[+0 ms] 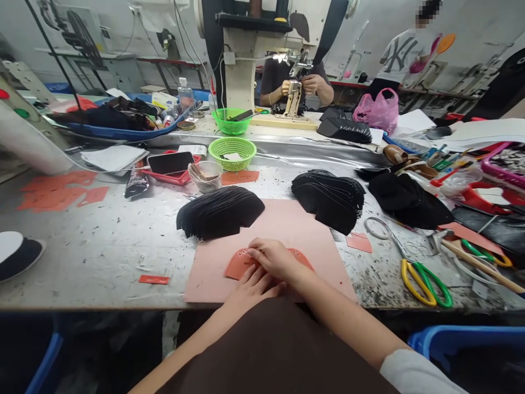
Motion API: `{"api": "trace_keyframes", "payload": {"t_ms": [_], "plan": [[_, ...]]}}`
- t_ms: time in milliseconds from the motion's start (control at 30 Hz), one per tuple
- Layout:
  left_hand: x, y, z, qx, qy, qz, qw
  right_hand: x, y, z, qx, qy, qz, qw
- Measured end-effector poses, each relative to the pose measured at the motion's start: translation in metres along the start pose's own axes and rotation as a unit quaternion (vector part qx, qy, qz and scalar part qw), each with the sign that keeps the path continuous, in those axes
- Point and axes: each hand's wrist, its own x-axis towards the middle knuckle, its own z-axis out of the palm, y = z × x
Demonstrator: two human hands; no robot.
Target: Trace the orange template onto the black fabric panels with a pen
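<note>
An orange-red template piece (240, 264) lies on a pink cutting board (303, 230) at the table's near edge. My left hand (250, 285) rests flat on the board with fingers stretched toward the piece. My right hand (276, 258) lies over the piece with fingers curled down against it; what they pinch, if anything, is hidden. A fanned stack of black cut pieces (219, 212) sits at the board's far left corner. Another black stack (330, 198) sits at its far right.
Scissors with yellow and green handles (424, 280) lie to the right. Green baskets (232, 153), a red tray with a phone (170, 164) and a cup (205, 176) stand behind. A person across the table works at a machine (293, 90). Another stands at the back right (404, 54).
</note>
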Motion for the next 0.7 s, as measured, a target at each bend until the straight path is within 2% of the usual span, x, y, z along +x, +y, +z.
{"api": "trace_keyframes", "payload": {"t_ms": [167, 500, 600, 700], "plan": [[0.003, 0.006, -0.01, -0.003, -0.008, -0.017, 1.0, 0.011, -0.008, 0.009, -0.061, -0.011, -0.006, 0.998], [0.003, 0.009, -0.008, -0.014, -0.027, -0.027, 0.999, 0.011, -0.011, 0.012, -0.035, -0.034, -0.022, 0.999], [-0.001, 0.006, -0.004, -0.014, -0.037, -0.022, 0.999, 0.005, -0.008, -0.002, -0.034, -0.056, 0.002, 0.998], [-0.004, 0.001, -0.003, -0.019, -0.052, -0.013, 0.998, -0.015, 0.004, -0.026, -0.09, -0.029, 0.035, 0.995]]}}
